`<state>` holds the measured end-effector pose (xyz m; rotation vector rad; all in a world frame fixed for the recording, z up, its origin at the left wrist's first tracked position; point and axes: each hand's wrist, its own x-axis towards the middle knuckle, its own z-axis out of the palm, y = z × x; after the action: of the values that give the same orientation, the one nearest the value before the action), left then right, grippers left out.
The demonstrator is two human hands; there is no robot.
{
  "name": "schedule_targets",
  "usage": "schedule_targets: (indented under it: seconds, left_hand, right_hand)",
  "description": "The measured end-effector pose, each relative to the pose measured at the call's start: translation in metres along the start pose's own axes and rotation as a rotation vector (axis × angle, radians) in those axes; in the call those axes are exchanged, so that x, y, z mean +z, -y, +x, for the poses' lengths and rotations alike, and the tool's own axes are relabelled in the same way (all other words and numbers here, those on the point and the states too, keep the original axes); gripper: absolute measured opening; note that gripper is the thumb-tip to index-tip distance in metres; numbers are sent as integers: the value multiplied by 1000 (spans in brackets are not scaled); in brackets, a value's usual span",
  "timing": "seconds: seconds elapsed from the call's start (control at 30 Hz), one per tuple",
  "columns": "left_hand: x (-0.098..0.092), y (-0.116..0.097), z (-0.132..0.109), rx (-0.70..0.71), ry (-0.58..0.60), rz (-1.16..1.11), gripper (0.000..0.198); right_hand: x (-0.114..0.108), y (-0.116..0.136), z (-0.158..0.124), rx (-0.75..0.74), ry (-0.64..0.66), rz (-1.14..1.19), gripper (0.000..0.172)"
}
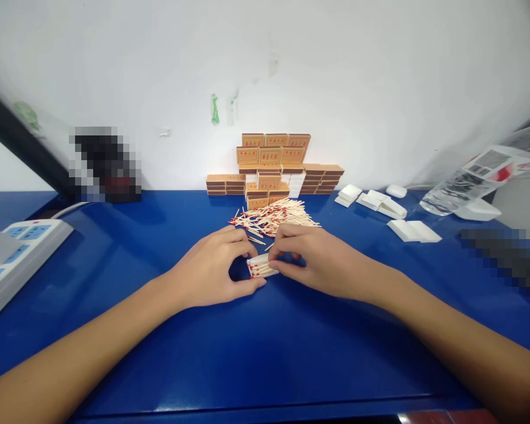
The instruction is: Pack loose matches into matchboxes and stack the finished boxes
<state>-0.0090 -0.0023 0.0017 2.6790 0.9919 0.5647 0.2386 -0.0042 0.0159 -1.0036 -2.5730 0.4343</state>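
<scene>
A small white matchbox tray (260,259) lies on the blue table between my hands, with several red-tipped matches (260,270) in it, heads to the left. Curled around the tray's left end, my left hand (216,265) steadies it, thumb at the near side and fingers at the far side. At the right end, my right hand (307,256) pinches thumb and forefinger over the plain ends of matches, and its fingers hide that end of the tray. Just beyond both hands spreads a loose heap of matches (276,218).
Matchboxes (271,156) are stacked against the wall behind the heap. White empty trays (382,203) lie to the right, near a clear plastic bottle (463,179). A white power strip (22,253) is at the left edge. Dark blurred objects stand on both sides.
</scene>
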Motion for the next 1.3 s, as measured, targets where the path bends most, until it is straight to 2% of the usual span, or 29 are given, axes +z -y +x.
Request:
schedule_targets:
  seconds: [0.1, 0.3, 0.53, 0.7, 0.97, 1.1, 1.3]
  left_hand:
    - [0, 1, 0, 8, -21, -9, 25]
    - [0, 2, -1, 22, -31, -21, 22]
    - [1, 5, 0, 8, -24, 7, 24]
    - [1, 5, 0, -6, -13, 4, 24]
    - [2, 5, 0, 11, -43, 13, 25]
    - [3, 4, 0, 23, -45, 6, 24]
    - [3, 1, -1, 64, -76, 1, 20]
  right_hand:
    - [-1, 1, 1, 3, 38, 12, 11]
    - [3, 0, 1, 34, 50, 30, 14]
    - [-8, -3, -2, 53, 71, -1, 1]
    - [-9, -2, -1, 83, 99, 17, 10]
    - [-3, 1, 1, 15, 56, 48, 10]
    - [0, 3, 1, 12, -2, 47, 7]
    - [4, 3, 3, 2, -11, 14, 10]
